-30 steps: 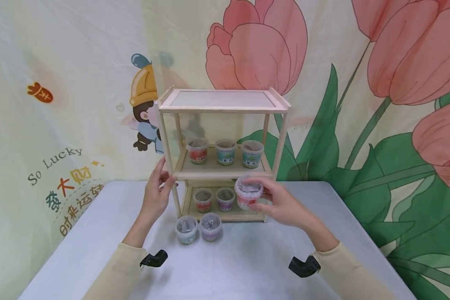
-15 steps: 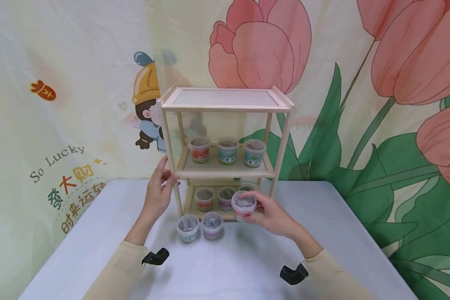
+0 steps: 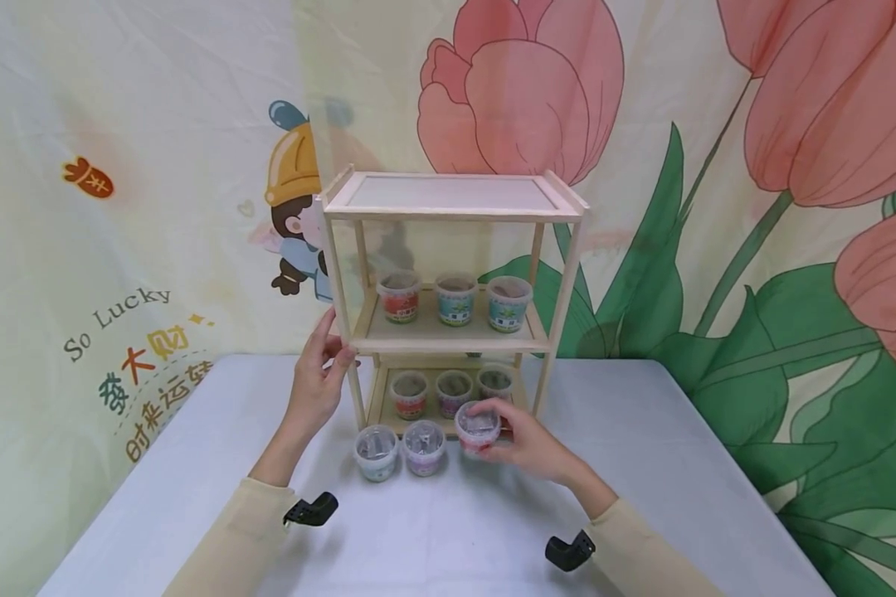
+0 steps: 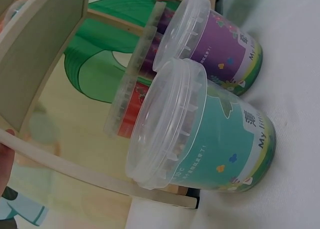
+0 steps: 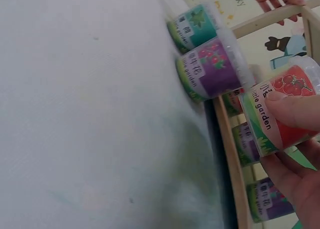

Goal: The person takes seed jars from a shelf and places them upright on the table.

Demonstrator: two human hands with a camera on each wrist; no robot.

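My right hand holds a small lidded plastic tub with a red tomato label, close in front of the bottom shelf. In the right wrist view, the thumb lies across this tomato tub, with fingers beneath. A teal-labelled tub and a purple-labelled tub stand side by side on the table, left of the held one. My left hand holds the left front post of a wooden shelf rack at middle-shelf height, thumb in front, a fingertip showing past the post.
Three tubs stand on the middle shelf, one red-labelled and two teal-labelled. The bottom shelf bears a row of three more, including a red one. A white cloth covers the table; a printed curtain hangs behind.
My right hand has brought the tomato tub down and left, from before the bottom shelf's right side toward the table tubs, uncovering the third bottom-shelf tub. The left hand stays at the post.
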